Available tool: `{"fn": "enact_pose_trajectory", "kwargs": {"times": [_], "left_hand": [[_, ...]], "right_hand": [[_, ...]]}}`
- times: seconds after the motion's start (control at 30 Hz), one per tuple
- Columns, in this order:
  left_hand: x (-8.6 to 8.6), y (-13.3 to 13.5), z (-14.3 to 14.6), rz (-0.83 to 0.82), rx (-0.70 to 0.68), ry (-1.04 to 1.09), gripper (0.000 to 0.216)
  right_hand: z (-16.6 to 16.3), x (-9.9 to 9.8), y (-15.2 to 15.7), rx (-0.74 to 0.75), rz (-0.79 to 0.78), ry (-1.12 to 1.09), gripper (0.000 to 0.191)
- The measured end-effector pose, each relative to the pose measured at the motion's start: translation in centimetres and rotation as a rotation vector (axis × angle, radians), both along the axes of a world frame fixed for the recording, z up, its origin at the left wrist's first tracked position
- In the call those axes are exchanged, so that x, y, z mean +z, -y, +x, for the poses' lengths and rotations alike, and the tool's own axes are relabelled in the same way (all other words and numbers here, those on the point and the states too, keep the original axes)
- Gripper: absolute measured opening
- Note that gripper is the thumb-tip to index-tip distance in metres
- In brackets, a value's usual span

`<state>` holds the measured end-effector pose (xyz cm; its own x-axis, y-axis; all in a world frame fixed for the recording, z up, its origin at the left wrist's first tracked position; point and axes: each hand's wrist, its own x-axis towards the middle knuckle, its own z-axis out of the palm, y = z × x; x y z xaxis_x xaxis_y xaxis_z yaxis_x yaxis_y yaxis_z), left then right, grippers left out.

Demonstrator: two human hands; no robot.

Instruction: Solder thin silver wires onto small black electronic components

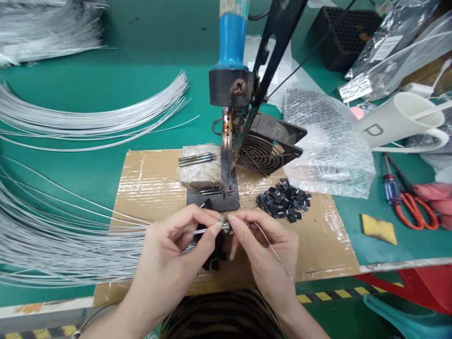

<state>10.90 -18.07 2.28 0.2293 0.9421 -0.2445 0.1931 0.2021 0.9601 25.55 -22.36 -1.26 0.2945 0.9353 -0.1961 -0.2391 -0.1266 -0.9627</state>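
Just below a mounted soldering iron (226, 160), my two hands meet fingertip to fingertip. My left hand (176, 254) pinches a grey wire (196, 231) near its end. A thin, silvery strand that looks like solder wire (270, 245) runs across my right hand (268, 249), whose thumb and forefinger are pinched together. Between the fingertips is a small dark and metallic piece (226, 226), mostly hidden, perhaps a connector. Under my left hand lie several black connectors (215, 256). The iron's tip points down at a dark metal plate (226, 202).
Grey wires (70, 249) spread at left, with another bundle (106, 117) behind. Small black parts (284, 200) are heaped on the cardboard (325, 245). A fan (264, 146) stands behind the iron. At right are a white mug (399, 120), a yellow sponge (379, 229) and orange-handled scissors (416, 214).
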Motion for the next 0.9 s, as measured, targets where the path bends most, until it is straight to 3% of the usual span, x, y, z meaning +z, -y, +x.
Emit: {"fn": "enact_pose_trajectory", "kwargs": {"times": [0.2,0.37,0.47,0.5,0.57,0.7,0.9], "left_hand": [[-0.3,-0.7,0.2,-0.004,0.024,-0.028,0.009],[-0.4,-1.2,0.3,0.015,0.029,-0.068,0.01],[-0.4,-1.5,0.3,0.03,0.04,-0.093,0.008],[-0.4,-1.5,0.3,0.032,0.042,-0.104,0.008],[-0.4,-1.7,0.3,0.03,0.048,-0.116,0.007],[-0.3,-2.0,0.2,0.026,0.058,-0.095,0.007],[0.0,-2.5,0.5,0.04,0.053,-0.087,0.007]], "right_hand": [[0.9,-0.5,0.9,0.07,0.102,0.316,0.037],[1.3,0.0,1.0,0.094,0.087,0.408,0.031],[1.7,0.2,1.0,0.114,0.081,0.49,0.012],[1.9,0.3,0.9,0.124,0.087,0.507,0.015],[2.0,0.3,0.7,0.141,0.122,0.504,0.022],[2.1,0.4,0.2,0.14,0.186,0.389,0.016],[1.6,1.2,-0.7,0.115,0.142,0.279,0.019]]}}
